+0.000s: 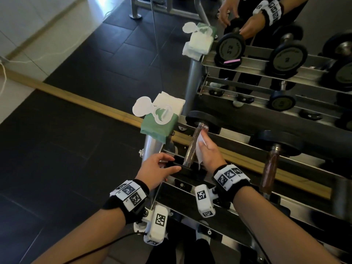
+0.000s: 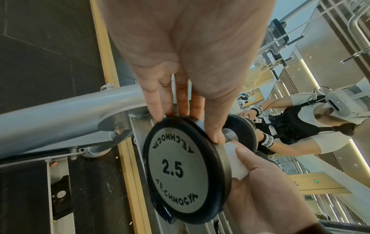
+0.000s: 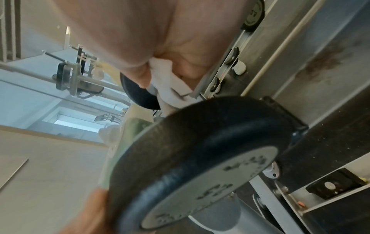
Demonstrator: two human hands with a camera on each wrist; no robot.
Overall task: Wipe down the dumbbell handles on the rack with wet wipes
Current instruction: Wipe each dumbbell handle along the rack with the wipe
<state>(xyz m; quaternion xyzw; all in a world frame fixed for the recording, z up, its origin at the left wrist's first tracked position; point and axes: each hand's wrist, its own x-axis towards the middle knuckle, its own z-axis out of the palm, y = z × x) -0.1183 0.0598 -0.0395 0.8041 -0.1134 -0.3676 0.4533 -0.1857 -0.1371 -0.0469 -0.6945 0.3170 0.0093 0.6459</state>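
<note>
Our left hand (image 1: pixel 159 168) lies nearest, its fingers (image 2: pixel 160 101) straight and spread over the rim of the near plate (image 2: pixel 180 171) of the 2.5 dumbbell, steadying it, not clenched; just past those fingers our right hand (image 1: pixel 209 151) pinches a white wet wipe (image 1: pixel 199 149) against the handle (image 1: pixel 193 144), thumb on one side and fingers wrapped behind; the dumbbell rests in the top cradle of the rack (image 1: pixel 238 141); we judge it light but prone to roll, so the plate is the place to brace; the wipe is soft and limp and wants firm pressure; beyond our fingers sits the green wipe pack (image 1: pixel 159 122), lid open.
</note>
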